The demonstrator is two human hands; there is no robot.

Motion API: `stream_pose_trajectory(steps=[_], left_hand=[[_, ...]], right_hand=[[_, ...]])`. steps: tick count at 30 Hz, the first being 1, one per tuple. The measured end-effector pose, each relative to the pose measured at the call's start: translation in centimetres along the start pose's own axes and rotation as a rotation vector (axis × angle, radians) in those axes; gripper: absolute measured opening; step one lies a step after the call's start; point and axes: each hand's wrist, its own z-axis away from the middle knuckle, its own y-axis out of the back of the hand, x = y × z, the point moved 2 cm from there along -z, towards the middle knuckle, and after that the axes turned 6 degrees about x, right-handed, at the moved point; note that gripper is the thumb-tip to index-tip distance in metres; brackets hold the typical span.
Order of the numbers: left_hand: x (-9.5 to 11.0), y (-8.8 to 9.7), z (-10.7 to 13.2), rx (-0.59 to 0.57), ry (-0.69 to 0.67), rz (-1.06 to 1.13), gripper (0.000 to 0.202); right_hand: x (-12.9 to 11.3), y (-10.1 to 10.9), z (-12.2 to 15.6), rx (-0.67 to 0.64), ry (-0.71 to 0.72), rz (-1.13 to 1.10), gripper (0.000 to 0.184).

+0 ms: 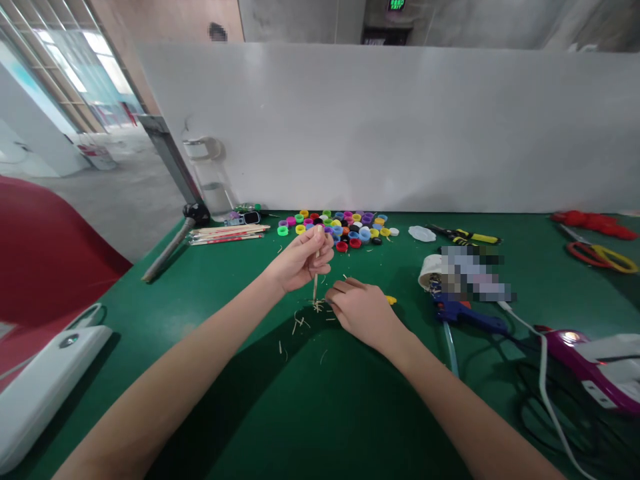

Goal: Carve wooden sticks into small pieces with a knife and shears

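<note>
My left hand (303, 259) is closed round a thin wooden stick (315, 287), held upright with its frayed lower end on the green table (280, 400). My right hand (361, 309) rests beside that tip, fingers curled; what it holds, if anything, is hidden. Several pale wood slivers (301, 325) lie scattered around the tip. A small yellow piece (391, 300) shows just past my right hand.
Several coloured bottle caps (340, 227) lie at the back by a white board (380, 127). Wooden sticks (227, 233) and a metal rod (170, 250) are at the left. A blue glue gun (467, 317), cables, yellow-handled scissors (603, 257) and a white device (40, 387) surround the hands.
</note>
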Motion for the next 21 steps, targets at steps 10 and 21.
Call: stream_pose_trajectory(steps=[10, 21], left_hand=[[-0.1, -0.5, 0.0, 0.047, 0.012, 0.004, 0.029], [0.4, 0.0, -0.2, 0.079, 0.016, -0.004, 0.029]], right_hand=[[0.1, 0.2, -1.0, -0.065, -0.073, -0.048, 0.013], [0.0, 0.1, -2.8, -0.229, -0.03, -0.064, 0.01]])
